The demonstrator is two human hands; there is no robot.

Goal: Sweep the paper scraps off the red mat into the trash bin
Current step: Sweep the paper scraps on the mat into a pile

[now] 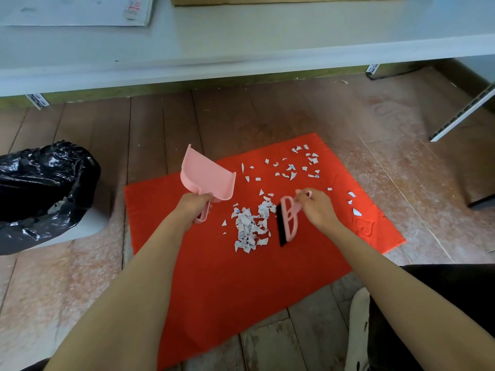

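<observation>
A red mat [227,277] lies on the wooden floor. My left hand [194,206] grips the handle of a pink dustpan [207,179], held above the mat's left part with its mouth tilted up. My right hand [316,207] holds a pink hand brush [288,220] with black bristles, its bristles down on the mat just right of a pile of paper scraps [250,227]. More loose scraps [292,166] are scattered over the mat's far right part. The trash bin [45,194], lined with a black bag, stands on the floor to the left of the mat.
A pale shelf board [241,49] runs across the top, overhanging the floor beyond the mat. A white metal rail [463,113] leans at the upper right. My dark trouser leg and a white shoe [359,330] are at the lower right.
</observation>
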